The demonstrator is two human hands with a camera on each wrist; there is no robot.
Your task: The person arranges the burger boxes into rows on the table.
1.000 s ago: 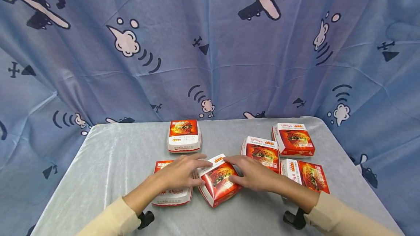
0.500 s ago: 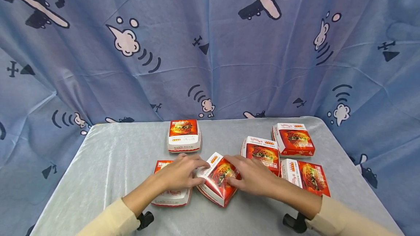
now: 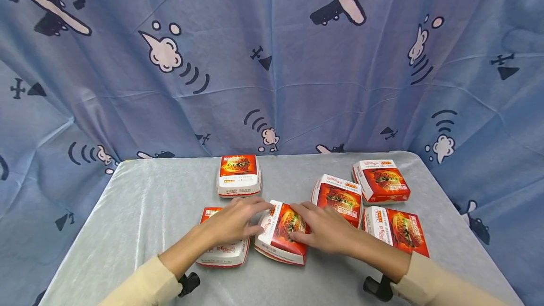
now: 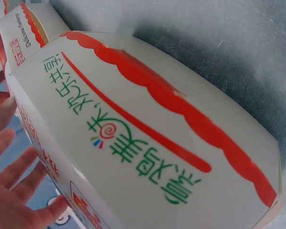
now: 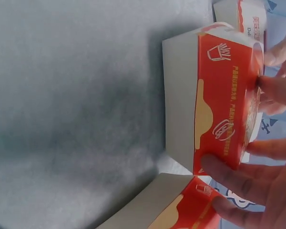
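A red-and-white burger box (image 3: pixel 282 237) sits at the middle front of the table, between my two hands. My left hand (image 3: pixel 235 221) holds its left edge with thumb and index finger; the other fingers lie over a neighbouring burger box (image 3: pixel 225 255). On the opposite side, my right hand (image 3: pixel 325 225) grips the middle box, thumb and index finger over its top and more fingers (image 5: pixel 233 179) along its red side. A white box wall with green lettering (image 4: pixel 124 129) fills the left wrist view, partly covering the left hand. The middle box's underside is hidden.
Other burger boxes surround the hands: one at the back left (image 3: pixel 239 176), one just right of the right hand (image 3: pixel 338 197), one at the back right (image 3: pixel 384 181) and one partly behind the right forearm (image 3: pixel 397 228). A blue patterned curtain (image 3: pixel 272 60) hangs behind the grey-covered table (image 3: pixel 165 192).
The middle burger box has turned counterclockwise between my hands, its near corner swinging right, so it sits squarer to the table. Both hands stay almost in place. The other boxes barely differ.
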